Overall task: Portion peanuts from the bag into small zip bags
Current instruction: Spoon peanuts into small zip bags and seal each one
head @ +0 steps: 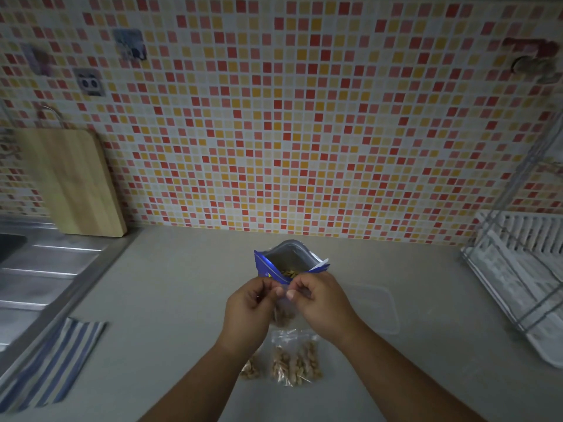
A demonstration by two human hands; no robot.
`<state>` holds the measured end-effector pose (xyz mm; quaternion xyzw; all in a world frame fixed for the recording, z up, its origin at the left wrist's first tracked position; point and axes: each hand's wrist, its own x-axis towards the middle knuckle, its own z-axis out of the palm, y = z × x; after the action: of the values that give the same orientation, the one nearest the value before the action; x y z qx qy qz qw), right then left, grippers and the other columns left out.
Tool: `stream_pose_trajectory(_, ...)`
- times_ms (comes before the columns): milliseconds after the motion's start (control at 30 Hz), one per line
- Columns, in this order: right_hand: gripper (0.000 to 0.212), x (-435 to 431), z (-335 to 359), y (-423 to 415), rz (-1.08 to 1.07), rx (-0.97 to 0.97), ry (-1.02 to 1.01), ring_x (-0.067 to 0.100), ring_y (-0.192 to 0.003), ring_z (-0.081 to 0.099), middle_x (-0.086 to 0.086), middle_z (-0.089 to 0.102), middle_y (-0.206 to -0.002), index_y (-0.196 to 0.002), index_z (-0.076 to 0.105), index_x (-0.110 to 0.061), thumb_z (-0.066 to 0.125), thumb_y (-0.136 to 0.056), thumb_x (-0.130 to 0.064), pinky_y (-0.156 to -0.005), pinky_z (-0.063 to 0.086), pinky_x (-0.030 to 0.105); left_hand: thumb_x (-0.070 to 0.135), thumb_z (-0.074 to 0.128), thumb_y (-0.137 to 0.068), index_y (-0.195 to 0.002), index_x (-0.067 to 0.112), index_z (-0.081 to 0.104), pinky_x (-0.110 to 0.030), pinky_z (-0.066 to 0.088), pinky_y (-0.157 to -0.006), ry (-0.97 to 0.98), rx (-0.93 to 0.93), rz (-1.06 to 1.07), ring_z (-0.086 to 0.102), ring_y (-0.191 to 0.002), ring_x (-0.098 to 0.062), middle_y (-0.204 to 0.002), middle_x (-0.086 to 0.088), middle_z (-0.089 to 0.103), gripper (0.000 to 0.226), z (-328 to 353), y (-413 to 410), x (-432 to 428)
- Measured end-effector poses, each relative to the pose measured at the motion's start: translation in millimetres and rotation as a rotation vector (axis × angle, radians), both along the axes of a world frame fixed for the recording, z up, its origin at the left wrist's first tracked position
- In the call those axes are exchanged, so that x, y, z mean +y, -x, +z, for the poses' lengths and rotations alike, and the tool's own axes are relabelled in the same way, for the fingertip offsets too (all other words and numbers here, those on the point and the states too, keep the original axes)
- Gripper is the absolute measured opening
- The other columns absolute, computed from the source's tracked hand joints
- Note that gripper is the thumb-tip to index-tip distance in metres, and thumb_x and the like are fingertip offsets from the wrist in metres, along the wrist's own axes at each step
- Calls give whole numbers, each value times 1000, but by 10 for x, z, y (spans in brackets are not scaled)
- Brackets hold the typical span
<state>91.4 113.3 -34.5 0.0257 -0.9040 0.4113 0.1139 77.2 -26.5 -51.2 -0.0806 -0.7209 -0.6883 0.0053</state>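
A blue peanut bag (pixel 274 264) stands open on the grey counter, peanuts showing inside. Just in front of it, my left hand (pixel 249 306) and my right hand (pixel 320 303) pinch the top edge of a small clear zip bag (pixel 283 315) that hangs between them with peanuts at its bottom. Closer to me on the counter lie two filled zip bags: one (pixel 295 360) in plain sight, another (pixel 250 367) partly hidden under my left forearm.
A clear plastic lid (pixel 377 309) lies right of my hands. A steel sink drainboard (pixel 45 269) and a striped cloth (pixel 51 360) are at left, a wooden cutting board (pixel 70 181) leans on the tiled wall, and a white dish rack (pixel 524 269) stands at right.
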Motion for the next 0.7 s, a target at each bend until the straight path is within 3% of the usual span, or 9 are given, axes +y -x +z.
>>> stream_pose_trajectory(167,19,66,-49,57,16,-45,-89,-1,-56,45,-12,50,-57,-67,56,-25,63,-83,-15,-52,33,6,2,61,-85,-72,10,64,-17,44,-49,17,34,105,51,-51,-9,-61,-7,60,16,-31,36,-67)
stream_pose_trajectory(300,18,73,-167,66,35,-88,-128,11,-69,45,-18,44,-58,-68,58,-23,60,-83,-13,-55,25,6,1,61,-85,-69,13,64,-20,46,-53,10,-1,117,53,-53,-15,-59,-8,61,20,-123,38,-129)
stream_pose_trajectory(400,14,52,-217,60,45,-145,-91,8,-63,45,-16,45,-57,-72,64,-17,60,-84,-12,-54,31,5,3,59,-88,-71,10,62,-25,44,-50,-27,-78,86,49,-50,-18,-55,-6,56,19,-208,28,-176)
stream_pose_trajectory(467,22,41,-263,48,38,-238,-37,3,-58,43,-10,47,-61,-67,56,-24,60,-87,-16,-53,33,8,5,57,-89,-72,8,60,-26,37,-45,-55,-174,67,42,-48,-18,-54,-6,51,17,-289,24,-189)
stream_pose_trajectory(533,30,29,-340,43,31,-332,-51,10,-65,46,-2,52,-71,-63,48,-29,58,-90,-20,-61,35,18,8,58,-89,-71,12,60,-23,32,-43,-50,-257,66,36,-46,-17,-55,-7,49,19,-385,24,-193)
stream_pose_trajectory(700,25,17,-489,80,-4,-440,-121,18,-79,50,5,56,-80,-67,54,-19,52,-91,-23,-69,36,26,10,59,-88,-66,18,61,-25,33,-44,5,-338,101,38,-45,-19,-54,-6,51,24,-609,74,-209)
